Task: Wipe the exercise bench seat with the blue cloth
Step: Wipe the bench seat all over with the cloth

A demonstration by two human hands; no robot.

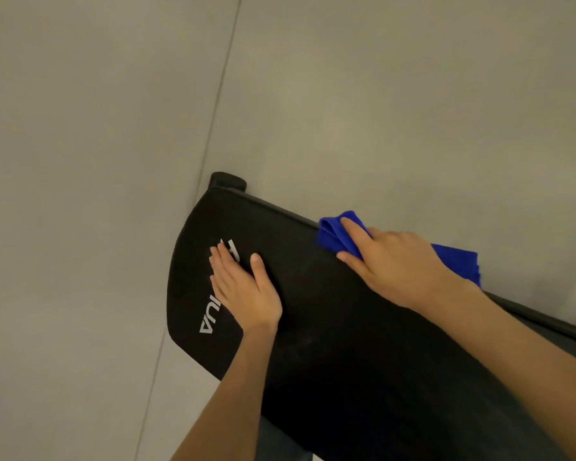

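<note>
Grey floor (pixel 80 128) with a thin seam (pixel 220 94) lies beyond both hands. The black padded exercise bench seat (pixel 330 327) lies under them, its long axis running from near the person's forearms away to a rounded end just past the left hand's fingertips. The right hand (pixel 396 261) presses flat, fingers nearly straight, on the blue cloth (pixel 333 234), which is bunched under its palm at the seat's far edge and trails behind the wrist. The left hand (pixel 246 291) lies open, palm down, holding nothing, across white lettering (pixel 210 319). A black frame end (pixel 228 179) shows beyond its fingertips.
</note>
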